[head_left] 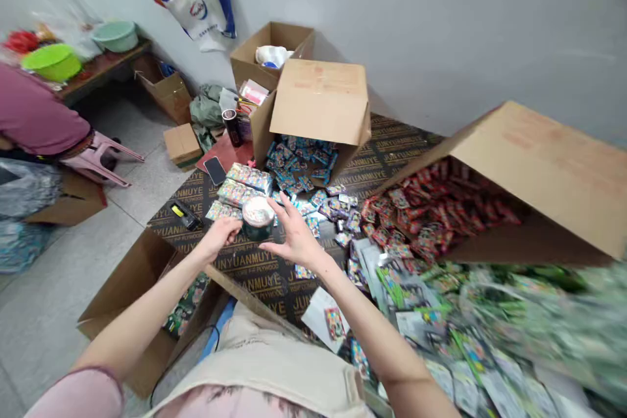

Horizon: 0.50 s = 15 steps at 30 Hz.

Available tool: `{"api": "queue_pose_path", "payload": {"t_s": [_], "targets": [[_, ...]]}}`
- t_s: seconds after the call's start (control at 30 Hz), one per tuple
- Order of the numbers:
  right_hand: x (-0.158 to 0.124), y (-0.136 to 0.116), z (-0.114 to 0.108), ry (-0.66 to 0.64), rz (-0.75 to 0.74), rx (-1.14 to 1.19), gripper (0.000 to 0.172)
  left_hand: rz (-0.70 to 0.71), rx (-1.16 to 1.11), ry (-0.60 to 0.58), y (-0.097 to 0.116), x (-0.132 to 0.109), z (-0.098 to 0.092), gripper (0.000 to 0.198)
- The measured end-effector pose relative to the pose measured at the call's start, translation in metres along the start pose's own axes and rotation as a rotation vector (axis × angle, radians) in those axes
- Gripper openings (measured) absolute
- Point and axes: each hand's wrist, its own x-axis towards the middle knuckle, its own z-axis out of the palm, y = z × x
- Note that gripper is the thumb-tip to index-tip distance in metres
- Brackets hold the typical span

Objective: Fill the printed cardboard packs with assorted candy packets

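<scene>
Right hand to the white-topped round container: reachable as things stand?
Probably yes. The right hand is open beside the round container, with nothing visible standing between them. The left hand is curled at the opposite side; I can't tell whether it grips the container.

- Bare tabletop (255, 274) gives passage on the near side of the cup (257, 217).
- Packs (245, 183) block behind it.
- Loose packets (343, 215) crowd the right.
</scene>
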Motion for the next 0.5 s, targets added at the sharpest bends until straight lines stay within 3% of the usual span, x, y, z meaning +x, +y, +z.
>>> {"api": "queue_pose_path", "payload": {"t_s": [0.13, 0.27, 0.37, 0.5], "targets": [[-0.065, -0.016, -0.004, -0.053, 0.059, 0.060, 0.086, -0.016, 0.026, -0.112, -0.031, -0.060, 0.060, 0.036], [-0.125, -0.033, -0.021, -0.031, 0.058, 0.159, 0.077, -0.004, 0.046, -0.207, -0.047, -0.099, 0.100, 0.036], [-0.160, -0.049, -0.040, 0.015, 0.000, 0.243, 0.070, 0.033, 0.061, -0.275, -0.042, -0.120, 0.115, 0.034], [-0.193, -0.071, -0.070, -0.004, -0.192, 0.278, 0.060, 0.170, 0.172, -0.403, -0.014, -0.149, 0.128, 0.034]]}}
